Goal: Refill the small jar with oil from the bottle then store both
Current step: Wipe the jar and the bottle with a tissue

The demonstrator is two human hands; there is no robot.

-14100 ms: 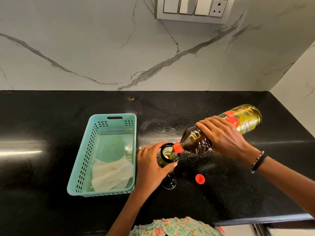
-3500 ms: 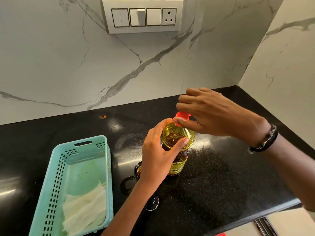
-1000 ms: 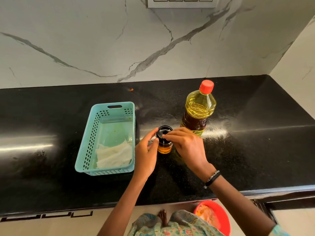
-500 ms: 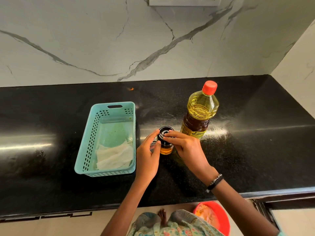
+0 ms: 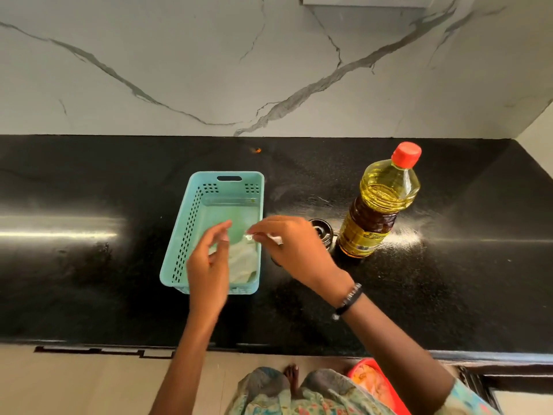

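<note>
Hovering over the teal basket [image 5: 179, 235], ready for storing: left hand [image 5: 209, 265] loosely spread and empty; right hand [image 5: 294, 250] pinching something pale, perhaps the white paper [image 5: 242, 259] lining it, too blurred to name. Small jar [image 5: 321, 230] half hidden behind that hand, just beside the capped, upright oil bottle [image 5: 380, 202].

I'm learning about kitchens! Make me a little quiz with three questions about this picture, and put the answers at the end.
1. True or false: the oil bottle has its red cap on.
2. What lies inside the blue basket? A) spoons B) white paper C) apples
3. Fill in: the small jar stands between the basket and the ____.

Key: 1 true. 2 B, the white paper. 3 bottle.
</note>
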